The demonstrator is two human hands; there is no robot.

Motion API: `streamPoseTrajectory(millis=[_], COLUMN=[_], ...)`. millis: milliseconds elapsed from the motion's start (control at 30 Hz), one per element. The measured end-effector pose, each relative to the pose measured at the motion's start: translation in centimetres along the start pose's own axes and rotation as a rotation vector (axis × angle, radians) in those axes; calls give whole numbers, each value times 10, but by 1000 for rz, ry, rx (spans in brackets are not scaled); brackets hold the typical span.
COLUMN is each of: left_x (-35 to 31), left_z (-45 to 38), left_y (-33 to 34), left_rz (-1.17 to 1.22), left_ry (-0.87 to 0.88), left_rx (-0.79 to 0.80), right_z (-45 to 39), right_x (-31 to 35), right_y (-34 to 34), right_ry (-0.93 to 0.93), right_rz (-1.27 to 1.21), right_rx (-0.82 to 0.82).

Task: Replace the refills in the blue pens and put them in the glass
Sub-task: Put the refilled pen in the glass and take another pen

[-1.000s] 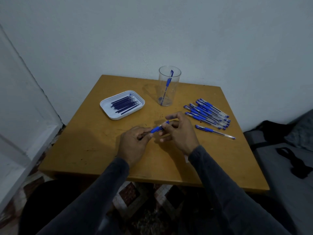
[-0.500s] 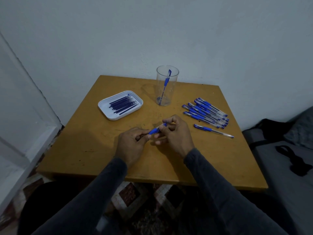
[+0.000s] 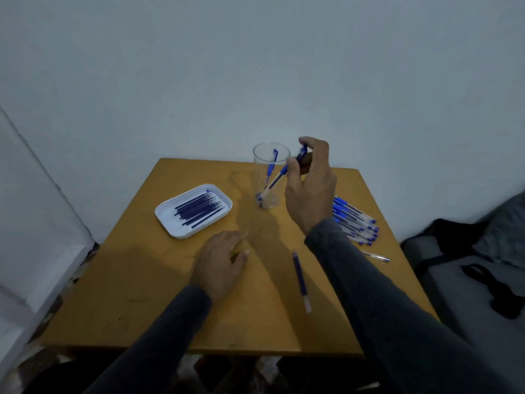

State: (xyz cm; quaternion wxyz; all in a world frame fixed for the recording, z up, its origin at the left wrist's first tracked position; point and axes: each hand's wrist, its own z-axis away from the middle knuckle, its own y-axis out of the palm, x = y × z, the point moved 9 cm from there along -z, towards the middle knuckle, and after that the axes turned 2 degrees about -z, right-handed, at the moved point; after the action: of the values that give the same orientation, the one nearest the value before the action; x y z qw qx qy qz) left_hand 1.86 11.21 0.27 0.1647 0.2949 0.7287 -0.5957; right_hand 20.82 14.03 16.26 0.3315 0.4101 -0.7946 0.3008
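Fingers of the right hand (image 3: 309, 189) pinch a blue pen (image 3: 287, 170) near its cap end, its tip angled down toward the glass (image 3: 270, 177), whether inside or just in front cannot be told. The glass stands near the far edge of the table (image 3: 170, 294), with one pen already leaning in it. The left hand (image 3: 220, 263) lies released on the table near its middle, holding nothing. A loose refill (image 3: 300, 277) lies toward the near right, apparently the old one. A tray (image 3: 173, 220) of refills sits toward the far left, and a pile of pens (image 3: 355, 220) waits at the right edge.

The pen is likely light, stiff and smooth, so a light pinch at the rubber grip or cap should do; dropped from height it could bounce or rattle. The glass looks light, easily tipped and breakable, so the pen is best lowered gently.
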Motion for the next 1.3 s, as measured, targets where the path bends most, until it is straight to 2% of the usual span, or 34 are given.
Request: streamPoseTrajectory(millis=[233, 367, 433, 633, 733, 933, 1100, 1300], left_x=[-16, -15, -10, -3, -3, -2, -3, -5], left_z=[-34, -55, -58, -59, -59, -57, -57, -57], left_y=[21, 29, 34, 43, 44, 43, 44, 44], left_rz=[-103, -191, -208, -255, -265, -266, -268, -273], left_ry=[83, 113, 93, 69, 73, 58, 47, 67], left_rx=[47, 72, 104, 149, 151, 137, 151, 154], right_z=[-54, -68, -71, -71, -70, -74, -74, -62], right_x=[2, -7, -15, -50, -57, -64, -67, -62], right_y=[3, 15, 28, 68, 75, 71, 75, 33], right_ry=[-50, -46, -46, -8, 11, 126, 106, 70], right_rz=[-66, -35, 12, 324, 469, 406, 420, 294], right_rx=[-139, -136, -76, 246, 310, 293, 342, 164])
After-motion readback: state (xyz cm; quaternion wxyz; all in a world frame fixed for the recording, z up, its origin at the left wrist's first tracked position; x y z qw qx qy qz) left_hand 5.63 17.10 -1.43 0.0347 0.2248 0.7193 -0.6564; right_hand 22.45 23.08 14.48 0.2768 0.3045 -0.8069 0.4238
